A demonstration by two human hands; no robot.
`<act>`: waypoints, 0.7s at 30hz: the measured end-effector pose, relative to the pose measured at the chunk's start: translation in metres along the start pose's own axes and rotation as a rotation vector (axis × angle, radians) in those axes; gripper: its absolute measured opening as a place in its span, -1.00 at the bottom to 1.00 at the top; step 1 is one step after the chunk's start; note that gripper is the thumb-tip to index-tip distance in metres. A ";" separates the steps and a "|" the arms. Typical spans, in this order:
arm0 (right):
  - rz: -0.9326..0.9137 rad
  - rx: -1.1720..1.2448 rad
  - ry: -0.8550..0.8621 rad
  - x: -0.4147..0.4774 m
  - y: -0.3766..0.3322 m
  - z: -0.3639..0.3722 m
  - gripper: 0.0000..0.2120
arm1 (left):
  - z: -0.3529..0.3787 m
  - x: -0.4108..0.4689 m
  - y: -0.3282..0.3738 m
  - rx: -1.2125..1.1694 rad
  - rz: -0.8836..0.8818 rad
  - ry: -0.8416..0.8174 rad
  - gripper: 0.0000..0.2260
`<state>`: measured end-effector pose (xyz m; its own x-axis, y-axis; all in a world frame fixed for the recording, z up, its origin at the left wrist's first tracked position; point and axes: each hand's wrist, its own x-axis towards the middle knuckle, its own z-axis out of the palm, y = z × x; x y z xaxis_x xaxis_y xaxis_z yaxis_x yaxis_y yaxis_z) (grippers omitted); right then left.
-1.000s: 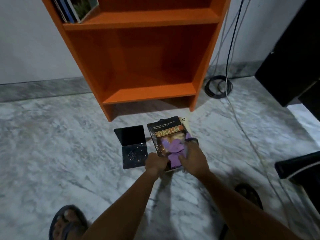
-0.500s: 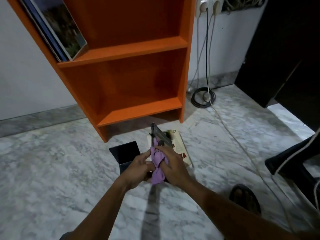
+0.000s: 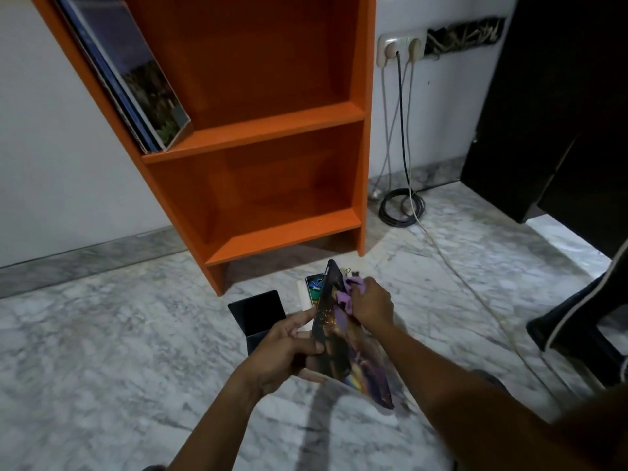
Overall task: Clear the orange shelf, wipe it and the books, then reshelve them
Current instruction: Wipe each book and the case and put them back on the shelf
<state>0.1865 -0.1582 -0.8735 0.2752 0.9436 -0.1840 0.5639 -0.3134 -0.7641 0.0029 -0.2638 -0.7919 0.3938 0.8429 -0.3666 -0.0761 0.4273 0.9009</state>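
Book (image 3: 334, 348) tilts on edge above the floor (image 3: 102, 334), my left fingers (image 3: 300, 316) gripping its near edge, my right fingers (image 3: 357, 294) bunching a purple cloth (image 3: 342, 297) against its cover.

The left hand (image 3: 285, 348) and the right hand (image 3: 370, 304) are bare. Each runs back into a bare forearm, the left forearm (image 3: 217, 419) and the right forearm (image 3: 458, 379), uncovered as far as the view's lower edge. Behind the right hand, just beside that forearm, a dark rounded shape (image 3: 489, 398) may be a sandal toe, too blurred to tell.
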 end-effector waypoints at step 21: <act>-0.696 0.377 -0.312 -0.127 0.009 0.014 -0.67 | -0.036 0.011 0.001 0.195 0.008 0.207 -0.70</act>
<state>0.1458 -0.2797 -0.8660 -0.2962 0.9118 0.2845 0.2125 0.3533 -0.9111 -0.0254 -0.2425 -0.8037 0.1974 0.9034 -0.3808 0.1071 0.3662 0.9243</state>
